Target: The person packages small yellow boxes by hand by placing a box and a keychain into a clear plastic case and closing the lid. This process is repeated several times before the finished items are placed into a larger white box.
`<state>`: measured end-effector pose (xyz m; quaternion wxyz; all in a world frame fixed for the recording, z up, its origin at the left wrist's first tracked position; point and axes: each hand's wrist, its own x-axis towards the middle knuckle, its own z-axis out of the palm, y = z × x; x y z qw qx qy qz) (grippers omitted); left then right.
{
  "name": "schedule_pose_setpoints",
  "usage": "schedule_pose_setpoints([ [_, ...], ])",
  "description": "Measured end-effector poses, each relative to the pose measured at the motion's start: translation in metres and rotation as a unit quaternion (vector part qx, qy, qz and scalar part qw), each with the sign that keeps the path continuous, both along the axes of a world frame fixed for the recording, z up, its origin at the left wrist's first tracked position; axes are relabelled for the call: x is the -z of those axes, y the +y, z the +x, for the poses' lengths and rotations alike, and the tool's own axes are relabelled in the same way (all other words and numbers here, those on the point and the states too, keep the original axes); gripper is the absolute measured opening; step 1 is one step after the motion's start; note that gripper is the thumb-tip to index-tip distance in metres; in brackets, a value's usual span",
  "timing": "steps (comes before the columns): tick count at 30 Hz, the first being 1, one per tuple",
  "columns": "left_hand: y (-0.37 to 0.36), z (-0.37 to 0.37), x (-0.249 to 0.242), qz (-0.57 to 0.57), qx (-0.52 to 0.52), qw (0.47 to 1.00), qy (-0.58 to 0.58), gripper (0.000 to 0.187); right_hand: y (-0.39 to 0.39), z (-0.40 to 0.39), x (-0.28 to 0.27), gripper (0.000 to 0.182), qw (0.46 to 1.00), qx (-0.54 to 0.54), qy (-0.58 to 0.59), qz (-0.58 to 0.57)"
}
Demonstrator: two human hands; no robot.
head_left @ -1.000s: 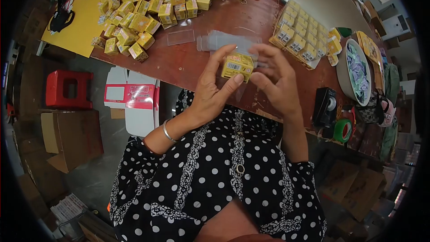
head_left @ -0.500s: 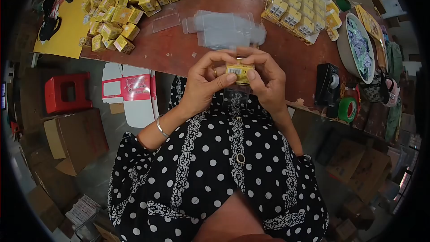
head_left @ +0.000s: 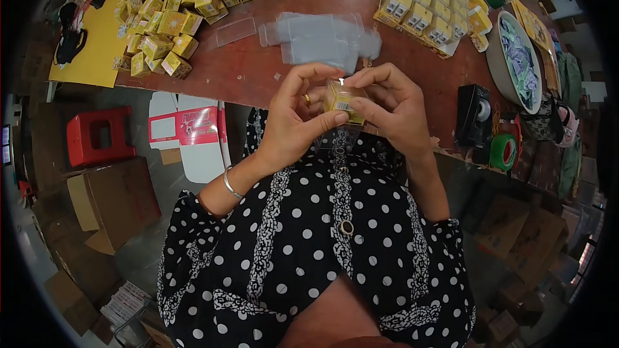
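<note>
Between my two hands, just past the table's near edge, is a small yellow box (head_left: pixel 346 104) with a barcode. Clear plastic shows over its upper part; how far it wraps round is hard to tell. My left hand (head_left: pixel 295 111), wearing a ring, grips the box from the left with the thumb in front. From the right, my right hand (head_left: pixel 398 108) pinches it between thumb and fingers. Beyond my fingers lies a stack of flat clear plastic box blanks (head_left: pixel 319 37). A heap of similar yellow boxes (head_left: pixel 171 22) covers the back left.
A tray of packed yellow boxes (head_left: pixel 422 6) stands at the back right. Beside it are a basin (head_left: pixel 493 58), a black tape dispenser (head_left: pixel 469 116) and green tape (head_left: pixel 501 153). On the floor at left are a red stool (head_left: pixel 100 135) and a carton (head_left: pixel 122 200).
The yellow box has tilted in my hands, and clear plastic now shows over its top. My right hand has shifted slightly right, its fingers spread a little more.
</note>
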<state>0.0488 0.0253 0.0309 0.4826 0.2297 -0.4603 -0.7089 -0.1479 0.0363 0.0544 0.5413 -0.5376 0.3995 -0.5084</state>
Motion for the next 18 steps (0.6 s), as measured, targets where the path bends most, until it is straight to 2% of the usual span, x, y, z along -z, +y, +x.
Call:
schedule_pose_setpoints([
  [8,0.002,-0.002,-0.003,-0.020,0.009,1.000,-0.010,0.061,-0.010,-0.012,-0.006,0.007,0.999,-0.028,0.008,0.021],
  [11,0.002,-0.001,-0.003,-0.002,0.021,1.000,0.008,0.053,-0.009,-0.015,0.000,0.008,0.999,-0.039,0.022,0.001],
  [13,0.001,-0.002,0.004,-0.049,-0.002,0.998,-0.027,0.042,-0.007,-0.014,0.005,0.009,0.999,-0.037,0.034,-0.004],
  [16,0.001,-0.001,0.005,-0.035,0.001,0.999,-0.022,0.034,-0.002,-0.010,0.009,0.010,1.000,0.006,-0.008,0.011],
  [18,0.001,0.000,0.007,-0.042,0.003,0.999,-0.025,0.034,0.001,-0.012,0.013,0.009,0.999,-0.002,0.012,-0.040],
])
